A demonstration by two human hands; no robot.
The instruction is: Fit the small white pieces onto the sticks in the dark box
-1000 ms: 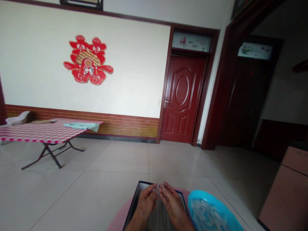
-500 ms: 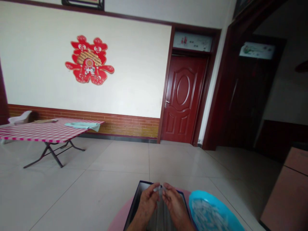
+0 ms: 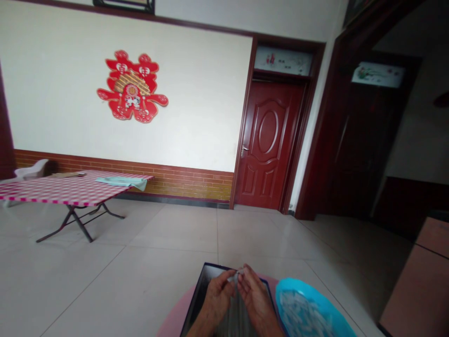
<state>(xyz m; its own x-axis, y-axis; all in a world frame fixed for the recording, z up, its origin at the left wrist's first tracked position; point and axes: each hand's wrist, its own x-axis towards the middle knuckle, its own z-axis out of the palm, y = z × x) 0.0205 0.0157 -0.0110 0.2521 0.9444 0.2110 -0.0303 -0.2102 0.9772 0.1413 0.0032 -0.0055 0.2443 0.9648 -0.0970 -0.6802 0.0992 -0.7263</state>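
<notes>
My left hand (image 3: 218, 297) and my right hand (image 3: 256, 300) are raised over a dark-edged open box (image 3: 209, 270), fingertips almost meeting. Between the fingertips of both is a small whitish, translucent piece (image 3: 233, 278), too small and blurred to name. Both hands are closed in a pinch on it. Long greyish strips (image 3: 235, 318) lie in the box beneath my wrists, partly covered by my hands. Right of the box sits a bright blue basin (image 3: 290, 284) holding many small, pale, elongated pieces (image 3: 302, 312).
Box and basin rest on a round pink surface (image 3: 177, 314). Further off at the left stands a folding table (image 3: 56, 191) with a checked cover and a pale green cloth (image 3: 121, 181). A pinkish cabinet (image 3: 417, 276) is at the right edge. A red door (image 3: 268, 140) stands beyond the tiled floor.
My fingertips have come closer together around the small whitish piece, with the left hand shifted slightly right. The view has tilted a little; box and basin stay put.
</notes>
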